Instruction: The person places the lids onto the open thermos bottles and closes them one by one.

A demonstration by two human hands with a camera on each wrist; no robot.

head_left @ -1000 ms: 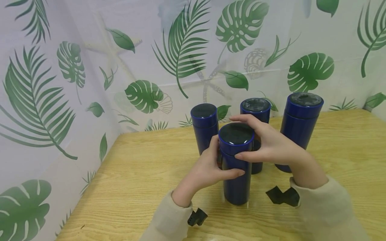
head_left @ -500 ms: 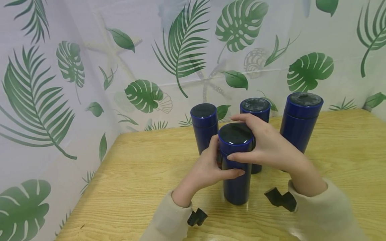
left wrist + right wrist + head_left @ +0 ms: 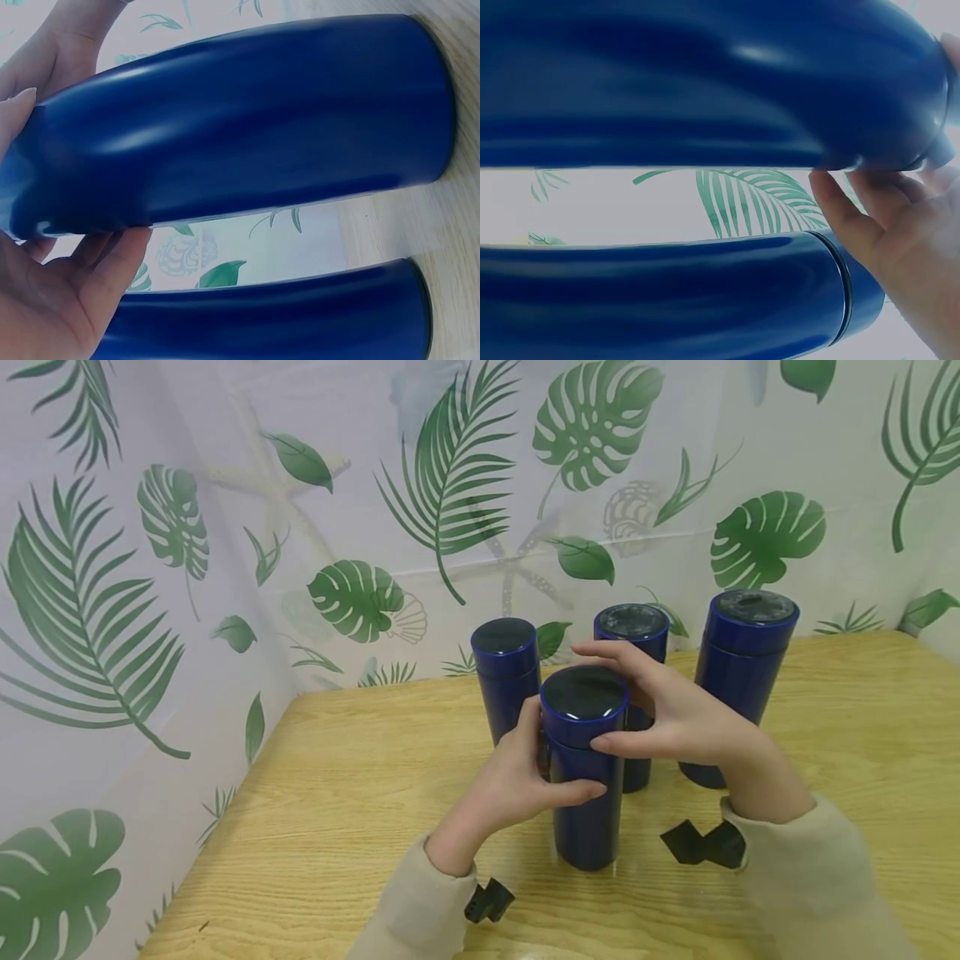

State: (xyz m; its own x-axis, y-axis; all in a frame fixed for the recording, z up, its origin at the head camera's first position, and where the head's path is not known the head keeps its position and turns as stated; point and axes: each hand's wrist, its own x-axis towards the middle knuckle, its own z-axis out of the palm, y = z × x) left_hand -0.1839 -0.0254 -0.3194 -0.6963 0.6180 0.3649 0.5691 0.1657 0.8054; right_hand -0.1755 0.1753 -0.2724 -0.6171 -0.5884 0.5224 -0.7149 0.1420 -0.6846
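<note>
A dark blue thermos (image 3: 588, 822) with a black-topped lid (image 3: 583, 693) stands upright on the wooden table, nearest to me. My left hand (image 3: 498, 781) grips its body below the lid seam, thumb across the front. Around the lid curls my right hand (image 3: 693, 722), its thumb at the front near the seam and its fingers on the far side. The left wrist view shows the thermos body (image 3: 262, 112) with left fingers (image 3: 112, 274) beneath it. In the right wrist view, right fingers (image 3: 847, 214) touch it by the seam.
Behind stand three more blue thermoses: one at the left (image 3: 506, 681), one in the middle (image 3: 633, 627) partly covered by my right hand, and one at the right (image 3: 746, 660). A leaf-printed cloth (image 3: 360, 510) hangs behind the table (image 3: 360, 827).
Between the earlier frames my right hand turns with its thumb sliding left across the lid area; now the thumb is back to the right. The left hand and the thermos stay in place.
</note>
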